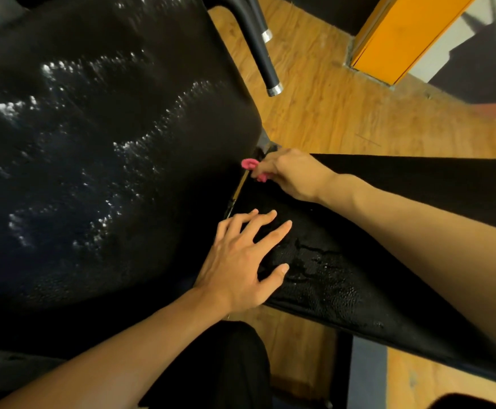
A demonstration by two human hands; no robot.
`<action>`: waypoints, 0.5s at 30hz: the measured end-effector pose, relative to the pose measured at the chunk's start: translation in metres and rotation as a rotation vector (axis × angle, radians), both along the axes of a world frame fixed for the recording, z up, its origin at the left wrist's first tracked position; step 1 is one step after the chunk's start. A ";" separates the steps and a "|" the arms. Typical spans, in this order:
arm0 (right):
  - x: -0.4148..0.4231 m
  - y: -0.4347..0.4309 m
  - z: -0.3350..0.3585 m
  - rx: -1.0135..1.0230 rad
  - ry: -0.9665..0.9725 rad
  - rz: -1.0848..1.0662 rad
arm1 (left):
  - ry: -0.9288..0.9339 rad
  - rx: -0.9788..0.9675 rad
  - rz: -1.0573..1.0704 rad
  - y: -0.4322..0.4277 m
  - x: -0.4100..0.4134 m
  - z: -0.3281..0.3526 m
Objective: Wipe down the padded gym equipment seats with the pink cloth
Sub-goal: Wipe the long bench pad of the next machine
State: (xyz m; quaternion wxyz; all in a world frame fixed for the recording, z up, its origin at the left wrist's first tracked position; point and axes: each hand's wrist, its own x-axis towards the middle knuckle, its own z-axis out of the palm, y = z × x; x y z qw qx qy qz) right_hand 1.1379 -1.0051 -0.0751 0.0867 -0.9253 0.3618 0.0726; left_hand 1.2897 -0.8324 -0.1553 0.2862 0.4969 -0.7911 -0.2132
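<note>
Right hand: the right hand bunches the pink cloth in curled fingers, only small folds showing past the knuckles, and works it at the far end of the seat pad, just beside the gap where the back pad meets it.
Left hand: the left hand lies flat on the near corner of the seat pad, fingers spread wide, holding nothing.
Pink cloth: wadded small, touching the seam zone between the two pads.
Seat pad: its vinyl is cracked and peeling near the left hand's thumb.
Back pad: glossy, with streaky highlights that may be moisture; this cannot be confirmed.
Surroundings: a wooden floor lies beyond the pads, with a black handle bar above it.
Risk, seam: the wad may snag on the metal bracket in the gap, because it is being pushed in tight.
Risk, cracks: a stroke across the damaged patch could lift more flakes.
Risk, coverage: so small a wad probably leaves unwiped strips along the edges.
</note>
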 end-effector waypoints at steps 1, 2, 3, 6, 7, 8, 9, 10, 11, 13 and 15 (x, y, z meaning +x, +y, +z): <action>-0.012 0.011 0.011 0.009 0.001 0.023 | -0.002 -0.002 0.001 0.000 0.000 -0.001; -0.028 0.023 0.022 0.015 0.003 0.028 | -0.003 -0.006 0.002 -0.001 0.000 -0.001; -0.045 0.036 0.037 0.009 0.006 0.014 | -0.002 -0.010 0.001 -0.001 0.000 -0.002; -0.103 0.073 0.085 -0.038 0.043 -0.067 | -0.007 -0.030 0.002 -0.001 0.000 -0.003; -0.117 0.084 0.099 -0.043 0.053 -0.086 | -0.011 -0.037 0.004 -0.001 0.000 -0.004; -0.127 0.093 0.112 -0.048 0.061 -0.101 | -0.015 -0.044 0.007 0.000 0.000 -0.005; -0.134 0.100 0.119 -0.053 0.067 -0.116 | -0.018 -0.050 0.008 0.000 -0.001 -0.005; -0.135 0.104 0.123 -0.057 0.068 -0.130 | -0.022 -0.056 0.010 0.001 -0.001 -0.006; -0.133 0.105 0.121 -0.062 0.063 -0.135 | -0.026 -0.060 0.012 0.001 -0.001 -0.006; -0.119 0.098 0.110 -0.058 0.033 -0.142 | -0.029 -0.064 0.014 0.001 -0.001 -0.006; -0.100 0.084 0.089 -0.045 0.016 -0.142 | -0.024 -0.058 0.012 0.000 -0.001 -0.006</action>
